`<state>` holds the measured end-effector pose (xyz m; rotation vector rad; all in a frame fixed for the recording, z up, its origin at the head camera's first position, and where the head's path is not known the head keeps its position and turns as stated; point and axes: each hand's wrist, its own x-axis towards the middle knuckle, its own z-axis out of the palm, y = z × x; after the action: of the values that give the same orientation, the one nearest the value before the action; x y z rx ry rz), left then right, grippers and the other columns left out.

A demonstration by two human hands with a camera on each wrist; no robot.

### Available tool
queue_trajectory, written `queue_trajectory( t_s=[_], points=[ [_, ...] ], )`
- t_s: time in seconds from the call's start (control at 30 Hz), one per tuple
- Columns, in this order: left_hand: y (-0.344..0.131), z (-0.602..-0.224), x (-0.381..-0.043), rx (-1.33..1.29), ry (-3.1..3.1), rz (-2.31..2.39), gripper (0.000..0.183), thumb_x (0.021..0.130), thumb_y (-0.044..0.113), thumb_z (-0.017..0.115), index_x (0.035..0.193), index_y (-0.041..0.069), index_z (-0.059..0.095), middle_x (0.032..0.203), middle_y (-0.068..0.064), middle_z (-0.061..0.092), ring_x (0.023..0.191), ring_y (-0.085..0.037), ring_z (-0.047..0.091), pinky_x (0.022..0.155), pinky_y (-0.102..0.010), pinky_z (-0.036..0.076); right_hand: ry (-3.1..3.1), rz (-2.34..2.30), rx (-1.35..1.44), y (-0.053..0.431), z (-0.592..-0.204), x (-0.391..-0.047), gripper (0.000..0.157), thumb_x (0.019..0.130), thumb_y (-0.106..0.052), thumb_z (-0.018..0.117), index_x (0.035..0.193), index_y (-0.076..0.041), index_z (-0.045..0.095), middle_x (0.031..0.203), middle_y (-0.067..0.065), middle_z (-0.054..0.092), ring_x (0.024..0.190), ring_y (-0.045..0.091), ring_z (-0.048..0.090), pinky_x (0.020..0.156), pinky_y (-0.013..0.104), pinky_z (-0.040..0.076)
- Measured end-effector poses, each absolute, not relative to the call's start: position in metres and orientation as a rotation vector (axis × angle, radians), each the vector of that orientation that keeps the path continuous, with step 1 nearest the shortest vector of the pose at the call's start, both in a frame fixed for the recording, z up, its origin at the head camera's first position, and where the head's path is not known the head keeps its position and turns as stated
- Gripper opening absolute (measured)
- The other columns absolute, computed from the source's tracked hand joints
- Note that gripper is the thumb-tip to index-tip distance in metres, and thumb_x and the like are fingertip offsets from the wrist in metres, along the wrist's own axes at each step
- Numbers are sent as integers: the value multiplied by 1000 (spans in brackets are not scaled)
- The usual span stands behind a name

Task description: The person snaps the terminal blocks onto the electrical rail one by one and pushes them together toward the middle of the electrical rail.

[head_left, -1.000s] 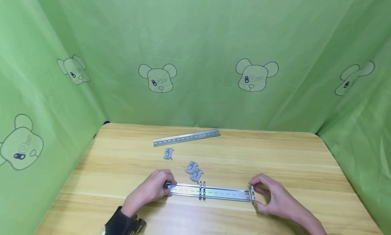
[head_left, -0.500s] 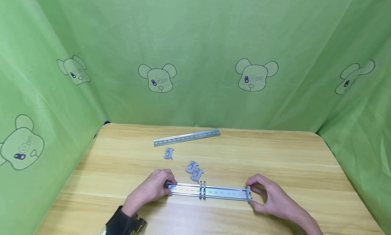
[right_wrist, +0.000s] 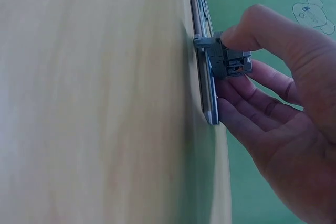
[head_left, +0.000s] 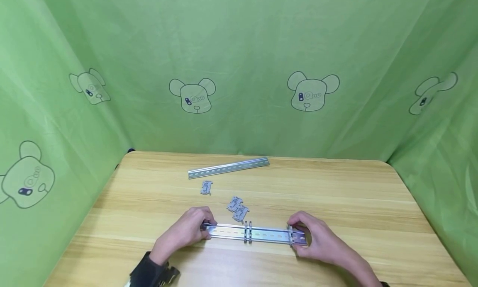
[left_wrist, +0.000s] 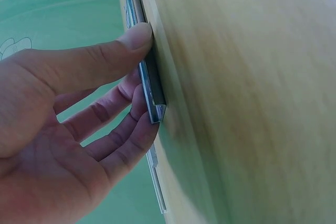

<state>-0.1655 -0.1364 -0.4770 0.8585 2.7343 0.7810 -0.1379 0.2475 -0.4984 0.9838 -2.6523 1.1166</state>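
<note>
A slotted metal DIN rail point(head_left: 274, 235) lies along the front of the table. Its left end is gripped by my left hand point(head_left: 190, 227), thumb on the near edge and fingers at the far one, as the left wrist view shows. Near the rail's right end, my right hand point(head_left: 317, 239) pinches a grey terminal block point(right_wrist: 227, 55) between thumb and fingers. That block stands upright across the rail, with a short piece of rail showing beyond it. Two more terminal blocks point(head_left: 248, 232) stand side by side around the rail's middle.
Behind the rail lie two overlapping grey terminal blocks point(head_left: 237, 209) and a single one point(head_left: 206, 187) further left. A second DIN rail point(head_left: 228, 168) rests near the back edge of the wooden table point(head_left: 336, 187). Green curtains point(head_left: 246, 42) surround the table.
My right hand has moved left with its terminal block, from the rail's right end to a spot inward along it. The left hand has kept its hold and place.
</note>
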Motion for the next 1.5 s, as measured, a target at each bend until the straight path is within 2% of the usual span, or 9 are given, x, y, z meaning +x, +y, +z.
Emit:
queue_trajectory(
  t_s=[0.27,0.93,1.17,1.5],
  points=[
    [-136,-479,-166,863,2741,776,30,69,11,84,98,7,76,95,0,69,85,-16,64,79,-32,57,-2667,1167,967,231,-499,-140,55,57,-4,85,106,-7,60,102,-2,64,89,13,63,73,33,61],
    [-138,-482,-165,846,2751,778,30,68,11,84,97,8,76,95,1,69,85,-17,64,79,-35,57,-2718,1184,948,188,-500,-147,53,60,-12,85,107,-9,61,102,-1,65,93,12,63,79,35,60],
    [-138,-482,-166,847,2758,775,31,68,11,84,98,8,76,95,1,70,86,-16,63,80,-34,57,-2688,1193,991,175,-500,-149,53,60,-10,85,107,-5,61,103,2,65,93,14,63,79,36,59],
    [-137,-481,-166,847,2756,787,32,68,11,84,99,7,76,97,0,70,87,-17,64,81,-35,57,-2767,1206,957,162,-497,-150,58,63,-13,85,114,-5,60,108,2,65,96,13,63,83,33,59]
  ],
)
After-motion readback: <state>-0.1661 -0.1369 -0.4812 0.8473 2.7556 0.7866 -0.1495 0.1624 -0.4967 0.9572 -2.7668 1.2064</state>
